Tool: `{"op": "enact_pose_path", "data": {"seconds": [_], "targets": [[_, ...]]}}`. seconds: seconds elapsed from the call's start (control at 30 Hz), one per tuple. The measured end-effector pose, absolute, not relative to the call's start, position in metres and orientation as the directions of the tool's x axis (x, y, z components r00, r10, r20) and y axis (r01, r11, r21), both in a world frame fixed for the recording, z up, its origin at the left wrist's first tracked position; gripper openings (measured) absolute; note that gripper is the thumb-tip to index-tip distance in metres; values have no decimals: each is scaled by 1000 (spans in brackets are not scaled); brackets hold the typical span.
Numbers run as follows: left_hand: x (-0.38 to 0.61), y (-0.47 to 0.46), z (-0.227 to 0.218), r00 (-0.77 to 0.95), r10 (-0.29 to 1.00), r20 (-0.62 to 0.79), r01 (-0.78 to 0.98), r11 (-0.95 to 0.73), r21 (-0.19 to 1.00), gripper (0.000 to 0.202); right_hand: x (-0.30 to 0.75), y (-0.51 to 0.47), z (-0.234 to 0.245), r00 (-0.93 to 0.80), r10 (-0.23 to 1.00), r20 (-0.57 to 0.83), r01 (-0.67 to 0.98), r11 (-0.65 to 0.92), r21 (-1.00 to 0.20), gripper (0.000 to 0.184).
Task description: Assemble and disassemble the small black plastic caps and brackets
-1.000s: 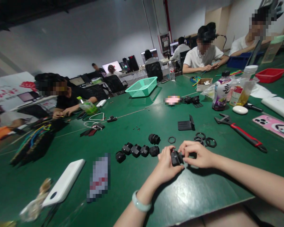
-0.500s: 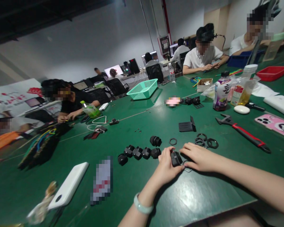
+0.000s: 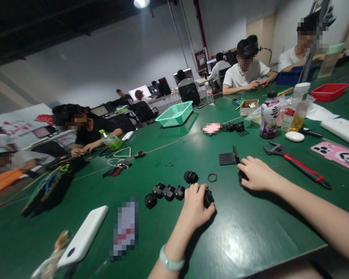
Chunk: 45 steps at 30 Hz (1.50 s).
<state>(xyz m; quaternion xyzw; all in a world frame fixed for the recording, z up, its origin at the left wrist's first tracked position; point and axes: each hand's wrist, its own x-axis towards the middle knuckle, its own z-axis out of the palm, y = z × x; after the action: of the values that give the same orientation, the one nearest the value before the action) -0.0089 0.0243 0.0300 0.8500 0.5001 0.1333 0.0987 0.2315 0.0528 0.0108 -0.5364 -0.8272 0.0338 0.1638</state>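
My left hand (image 3: pixel 196 203) is closed around a black plastic cable gland (image 3: pixel 209 198) resting on the green table. A row of several black cable gland parts (image 3: pixel 169 192) runs left from its fingers, and the end of that row is hidden by the hand. Just beyond lies a threaded gland (image 3: pixel 190 177), on its side, beside a single flat black lock nut (image 3: pixel 212 177). Farther right, my right hand (image 3: pixel 256 174) has its fingers curled down over some black rings (image 3: pixel 242 179). Most of the rings are covered, so how many it grips cannot be seen.
Behind my right hand stands a black bracket (image 3: pixel 229 158). An adjustable wrench (image 3: pixel 298 164), a pink phone (image 3: pixel 337 155) and bottles (image 3: pixel 270 116) lie or stand to the right. A green basket (image 3: pixel 174 116) is farther back; a white power bank (image 3: pixel 84 235) is at left. Co-workers sit around the table.
My right hand has left the gland and moved right and away from me, onto the pile of rings. My left hand has shifted slightly left with the gland. The view has tilted slightly.
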Motion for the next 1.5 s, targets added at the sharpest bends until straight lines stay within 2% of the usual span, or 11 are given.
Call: {"op": "enact_pose_path", "data": {"seconds": [0.13,0.23,0.4,0.47,0.57,0.77,0.9,1.07,1.27,1.37,1.5], "targets": [[-13,26,32,439,888,137,866,-459,198,38,242,60,8,-326,926,189,923,355,-148,24],[-14,27,30,413,902,127,885,-430,177,43,235,56,10,-322,915,242,918,364,-155,29],[-15,28,27,373,917,141,908,-392,151,46,202,48,8,-457,804,381,807,555,-202,31],[-16,28,26,348,922,168,917,-372,143,45,186,50,2,-536,742,403,736,644,-207,30],[-19,30,24,316,926,206,930,-346,125,45,169,57,-10,-564,722,401,705,674,-221,27],[-24,34,21,330,913,240,924,-365,116,43,166,67,-19,-546,764,344,762,623,-175,15],[-26,35,20,338,913,229,927,-365,86,32,179,75,-10,-491,723,486,792,603,-97,17],[-25,36,21,330,920,211,935,-349,63,34,202,93,-8,-318,733,601,908,417,-28,18],[-31,35,28,377,910,175,913,-396,93,62,214,106,-23,-177,775,606,970,242,-27,15],[-38,35,32,432,892,134,885,-447,126,71,215,107,-24,-165,795,584,973,229,-38,16],[-47,37,35,483,871,93,847,-491,202,71,211,99,-14,-172,785,595,960,268,-76,19]]}}
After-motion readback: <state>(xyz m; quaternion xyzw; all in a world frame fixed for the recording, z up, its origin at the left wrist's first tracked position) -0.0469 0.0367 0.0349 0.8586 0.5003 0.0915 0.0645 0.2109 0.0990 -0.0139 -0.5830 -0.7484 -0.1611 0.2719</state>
